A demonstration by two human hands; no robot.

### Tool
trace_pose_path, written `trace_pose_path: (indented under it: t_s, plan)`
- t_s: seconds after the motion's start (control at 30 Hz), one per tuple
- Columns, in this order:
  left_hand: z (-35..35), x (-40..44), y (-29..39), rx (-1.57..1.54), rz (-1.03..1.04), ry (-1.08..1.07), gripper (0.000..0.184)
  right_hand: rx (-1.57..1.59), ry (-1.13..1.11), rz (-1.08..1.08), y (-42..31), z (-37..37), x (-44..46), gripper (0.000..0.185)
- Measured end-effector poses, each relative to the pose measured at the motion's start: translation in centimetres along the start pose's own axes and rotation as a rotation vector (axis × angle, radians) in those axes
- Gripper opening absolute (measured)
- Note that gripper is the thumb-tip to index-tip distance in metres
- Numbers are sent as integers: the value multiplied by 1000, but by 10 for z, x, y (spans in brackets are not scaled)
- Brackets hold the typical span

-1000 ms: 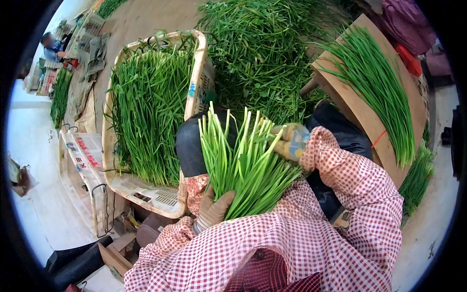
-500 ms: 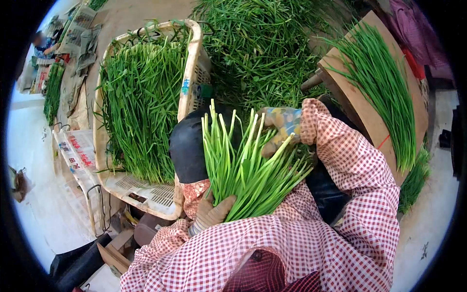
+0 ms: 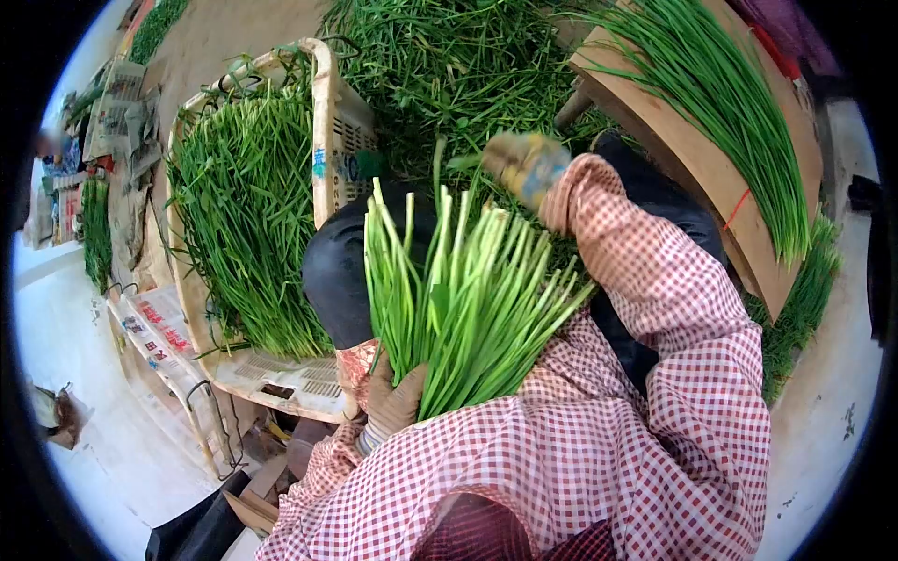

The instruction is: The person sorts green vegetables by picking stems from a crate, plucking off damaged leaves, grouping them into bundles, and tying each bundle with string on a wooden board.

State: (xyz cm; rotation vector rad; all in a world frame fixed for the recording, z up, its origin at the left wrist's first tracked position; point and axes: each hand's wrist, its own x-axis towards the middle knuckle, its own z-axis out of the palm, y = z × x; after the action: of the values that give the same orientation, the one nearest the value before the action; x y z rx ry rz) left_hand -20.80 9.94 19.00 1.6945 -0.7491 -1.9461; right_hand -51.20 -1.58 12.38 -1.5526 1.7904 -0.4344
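My left hand (image 3: 395, 400), in a tan work glove, is closed round the lower part of a bunch of garlic chives (image 3: 468, 318) resting across my lap. The pale cut ends fan out upward, away from my body. Beyond those ends is my right hand (image 3: 526, 168), in a yellow-and-blue patterned glove, apart from the bunch. Motion smears its fingers, so their grip cannot be made out. Blurred green pieces show just left of it, against the heap of loose greens (image 3: 421, 75) on the floor.
On my left stands a cream plastic basket (image 3: 325, 122) full of chives. A board-topped stand (image 3: 645, 122) at the right carries a long bundle of chives (image 3: 720, 122) with a red tie (image 3: 737, 208). More greens (image 3: 806, 290) lie beside it. At far left are newspapers (image 3: 117, 93) and a blurred person.
My right hand has left the bunch and moved up and slightly left, towards the heap of greens. My left hand keeps its hold. The whole view has shifted slightly.
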Motion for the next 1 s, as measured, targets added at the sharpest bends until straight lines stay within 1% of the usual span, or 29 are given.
trace_pose_path:
  t_s: [0.03, 0.07, 0.1, 0.13, 0.17, 0.2, 0.27, 0.3, 0.33, 0.37, 0.43, 0.47, 0.5, 0.53, 0.57, 0.6, 0.63, 0.7, 0.73, 0.77, 0.8, 0.83, 0.87, 0.9, 0.93, 0.97, 1.0]
  plan:
    - [-2, -3, 0, -33, 12, 25, 52, -60, 117, 60, 13, -3, 5, 23]
    - [-5, -2, -3, 19, 94, 47, 50, 18, 171, 140, 40, 1, 9, 24]
    - [-7, -4, -4, -6, 79, 86, 49, 96, 227, 216, 64, 4, 12, 25]
    - [-17, -5, -14, 69, 186, 72, 50, 147, 220, 261, 62, -4, 5, 26]
    - [-18, -6, -16, 104, 239, 65, 50, 193, 211, 306, 58, -12, -5, 27]
    - [-14, -7, -13, 138, 293, 59, 50, 322, 254, 238, 55, -17, -19, 29]
    - [5, -14, 0, -104, 245, 159, 52, 413, 192, -24, 46, -30, -52, 30]
    - [4, -13, -2, -109, 244, 153, 52, 313, 94, 48, 24, -41, -71, 33]
    - [-1, -12, -7, -155, 191, 118, 53, 479, 26, -115, 39, -26, -84, 35]
    - [-8, -9, -13, -198, 138, 83, 54, 363, -32, -108, 20, -28, -96, 36]
    - [-30, 0, -33, 388, 399, 105, 53, 126, -149, -115, -19, -32, -120, 36]
    - [-25, 1, -33, 205, 373, 98, 54, 30, -176, -206, -12, -22, -125, 33]
    - [-19, 1, -29, 114, 360, 92, 54, -35, -212, -370, -4, -14, -122, 31]
    - [-12, 0, -24, 22, 348, 88, 55, -93, -237, -537, 4, -5, -119, 30]
    - [-1, -6, -9, -35, 295, 78, 54, -119, -271, -779, 10, -3, -111, 29]
    - [1, -7, -5, -63, 270, 80, 53, 10, -152, -819, 15, 9, -109, 31]
    - [3, -9, -1, -91, 244, 82, 53, 14, -154, -826, 21, 10, -105, 31]
    - [2, -8, -2, -65, 166, 63, 53, -165, -211, -844, 24, 7, -95, 31]
    - [1, -7, -4, -65, 166, 71, 53, -95, -142, -404, 26, 17, -99, 24]
    - [0, -5, -5, -5, 172, 82, 53, -206, -285, -20, 27, 24, -78, 23]
    - [-1, -3, -7, 56, 178, 89, 53, -366, -335, 107, 21, 5, -56, 21]
    - [-2, -2, -7, 119, 183, 96, 54, -376, -166, 67, 65, 16, -34, 18]
    - [-3, -1, -6, 98, 142, 80, 54, -8, 2, 398, 82, 12, -25, 15]
    - [-10, 1, -11, 102, 145, 81, 54, -364, 39, 292, 96, 12, -22, 13]
    - [-20, 4, -20, 343, 294, 92, 54, -461, -58, 359, 107, 14, -19, 16]
    - [-19, 2, -17, 321, 273, 114, 54, -489, -196, 401, 102, 15, -22, 20]
    - [-17, 0, -14, 299, 252, 136, 54, -454, -304, 398, 96, 15, -29, 24]
